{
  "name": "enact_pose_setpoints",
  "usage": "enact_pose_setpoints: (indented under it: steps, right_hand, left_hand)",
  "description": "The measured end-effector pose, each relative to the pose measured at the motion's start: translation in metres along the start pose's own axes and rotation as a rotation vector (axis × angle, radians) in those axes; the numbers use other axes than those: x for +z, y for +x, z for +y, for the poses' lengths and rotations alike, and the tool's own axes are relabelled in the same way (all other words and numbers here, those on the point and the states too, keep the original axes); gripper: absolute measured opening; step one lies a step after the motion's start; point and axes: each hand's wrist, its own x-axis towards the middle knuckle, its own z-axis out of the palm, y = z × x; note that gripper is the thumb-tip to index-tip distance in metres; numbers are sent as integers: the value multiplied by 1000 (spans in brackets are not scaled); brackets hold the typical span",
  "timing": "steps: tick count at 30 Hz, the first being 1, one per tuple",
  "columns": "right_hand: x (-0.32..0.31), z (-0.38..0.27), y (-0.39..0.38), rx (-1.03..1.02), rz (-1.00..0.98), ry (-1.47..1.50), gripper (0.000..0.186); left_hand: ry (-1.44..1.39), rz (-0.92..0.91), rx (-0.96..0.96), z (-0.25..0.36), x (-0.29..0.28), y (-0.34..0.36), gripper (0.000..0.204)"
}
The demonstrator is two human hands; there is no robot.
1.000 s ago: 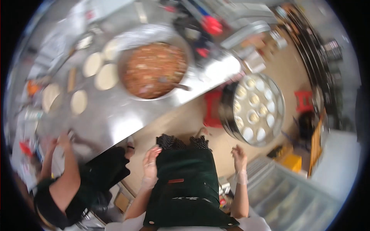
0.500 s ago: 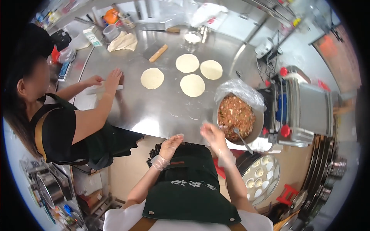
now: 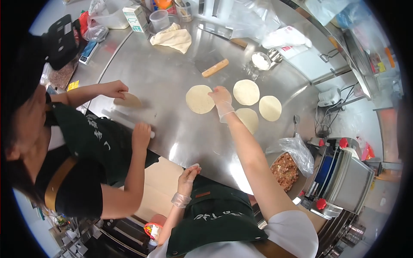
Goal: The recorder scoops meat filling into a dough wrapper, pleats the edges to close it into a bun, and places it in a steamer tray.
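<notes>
My right hand (image 3: 221, 99), in a clear plastic glove, reaches far over the steel table. Its fingers pinch the right edge of a flat dough round (image 3: 198, 100), which lies on the table. Beneath my right wrist, another dough round (image 3: 248, 119) is partly covered. Two more rounds, one dough round (image 3: 246, 92) farther off and one dough round (image 3: 270, 108) to the right, lie nearby. My left hand (image 3: 187, 179), also gloved, hovers by the table's near edge with fingers loosely bent and nothing visible in them.
On the left a co-worker's hand (image 3: 115, 89) lifts a dough disc (image 3: 128, 100); their other hand (image 3: 141, 135) is by a white rod end. A wooden-handled scraper (image 3: 215, 68), cloth (image 3: 173, 38), bowl of white powder (image 3: 260, 61), meat-filling bowl (image 3: 285, 172) and roller machine (image 3: 340, 172) stand around.
My right hand has gone from beside the filling bowl out to the leftmost dough round. The left hand stays near the table edge. The view has turned left; the co-worker now lifts a disc.
</notes>
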Motion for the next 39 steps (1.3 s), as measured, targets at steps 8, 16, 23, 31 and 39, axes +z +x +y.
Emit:
enact_pose_setpoints:
  steps: [8,16,23,31,39]
  right_hand:
    - [20,-29,29,124,-20,-154,28]
    - [16,-29,21,46,-97,107,20]
    - [34,-6,5,-336,32,-52,21]
    - [39,-26,1,-452,167,-288,19]
    - [40,15,-48,-911,339,-131,23]
  left_hand:
    - [-17,38,-19,18,-36,34,30]
    - [-73,10,-78,33,-28,64,30]
    - [-351,-3,-42,63,10,138,35]
    - [-496,-13,-59,60,45,162,29]
    - [-684,85,-89,61,33,200,39]
